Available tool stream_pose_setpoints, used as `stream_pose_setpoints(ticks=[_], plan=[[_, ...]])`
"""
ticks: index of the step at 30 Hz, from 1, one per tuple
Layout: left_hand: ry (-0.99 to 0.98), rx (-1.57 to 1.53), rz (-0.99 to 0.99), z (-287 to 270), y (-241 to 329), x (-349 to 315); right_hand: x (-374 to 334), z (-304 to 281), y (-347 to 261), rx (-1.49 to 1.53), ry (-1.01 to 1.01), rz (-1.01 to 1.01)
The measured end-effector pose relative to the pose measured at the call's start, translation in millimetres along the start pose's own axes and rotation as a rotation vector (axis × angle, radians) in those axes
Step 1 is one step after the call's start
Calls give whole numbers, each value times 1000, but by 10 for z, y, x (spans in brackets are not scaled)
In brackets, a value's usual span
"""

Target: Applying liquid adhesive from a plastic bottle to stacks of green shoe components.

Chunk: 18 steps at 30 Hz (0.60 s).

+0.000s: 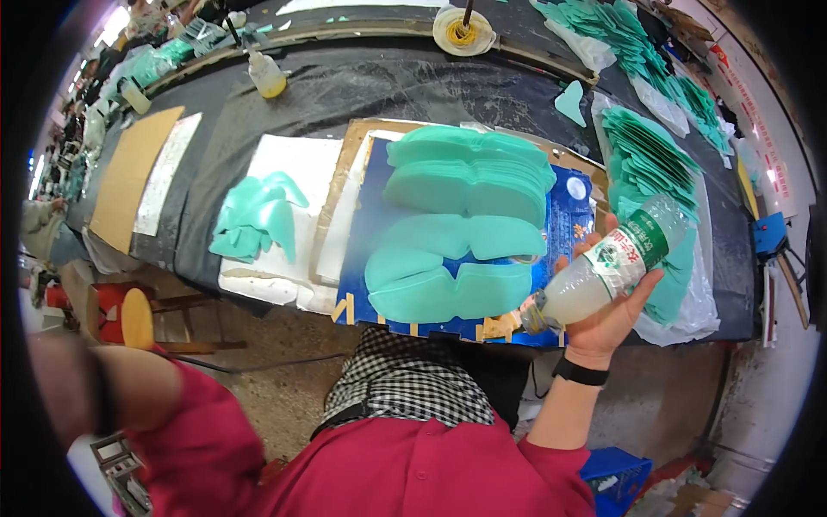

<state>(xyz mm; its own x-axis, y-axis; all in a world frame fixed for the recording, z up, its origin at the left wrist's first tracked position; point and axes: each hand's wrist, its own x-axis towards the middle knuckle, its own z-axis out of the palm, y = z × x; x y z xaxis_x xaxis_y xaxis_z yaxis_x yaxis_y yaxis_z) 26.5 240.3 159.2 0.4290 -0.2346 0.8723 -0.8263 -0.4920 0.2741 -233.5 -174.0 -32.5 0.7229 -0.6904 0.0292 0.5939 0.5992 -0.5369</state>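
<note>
A crimson-shirted worker (pixel 405 465) at a black-covered workbench (pixel 345 86) grasps a green-labelled plastic bottle (pixel 607 258) in the right hand (pixel 607 323), palm and fingers wrapped around its body. The bottle tilts neck-low, its long axis running from the base at 2 o'clock to the neck at 8, by the front edge of a blue board (pixel 357 250); whether they touch is hard to tell. From that grip, the front green sheet (pixel 450 304) lies at 9 o'clock, stretched between 9 and 3, a thicker green stack (pixel 469 185) at 10. The right hand is plainly nearer; the left hand (pixel 60 388), blurred far off at 9 o'clock, hides its grip from view.
</note>
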Motion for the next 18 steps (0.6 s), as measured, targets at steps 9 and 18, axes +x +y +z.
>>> stream_pose_setpoints(ticks=[9, 18], plan=[[-735, -167, 126, 2269, 866, -1734, -292, -367, -207, -60, -19, -22], [-873, 3, 285, 2556, 942, -1827, -384, -538, -213, -46, 0, 38]])
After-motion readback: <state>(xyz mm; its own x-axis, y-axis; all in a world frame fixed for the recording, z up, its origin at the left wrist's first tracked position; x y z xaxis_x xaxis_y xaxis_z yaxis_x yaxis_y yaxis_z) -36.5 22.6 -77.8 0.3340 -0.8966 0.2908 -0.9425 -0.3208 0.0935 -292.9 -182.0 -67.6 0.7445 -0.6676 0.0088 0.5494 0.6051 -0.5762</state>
